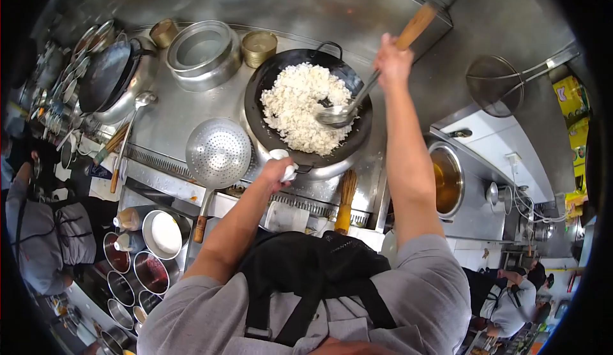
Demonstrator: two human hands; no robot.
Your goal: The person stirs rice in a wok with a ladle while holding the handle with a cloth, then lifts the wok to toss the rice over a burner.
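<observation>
A black wok [258,109] holds a mass of white rice [297,103]. My left hand [276,173] is closed on a white cloth [284,163] at the wok's near handle. Higher up on the right, my right hand [393,64] grips the wooden handle of a long metal ladle [367,89]. The ladle's bowl rests in the rice, on the right side of the wok. Left of the wok lies a perforated skimmer [219,152] with a wooden handle.
Behind the skimmer stand a metal pot [203,77] and tins [259,48]. A bamboo brush [345,208] lies near the wok. Sauce containers [152,272] are at lower left, an oil pot [447,179] at right. Other people [48,240] stand at both sides.
</observation>
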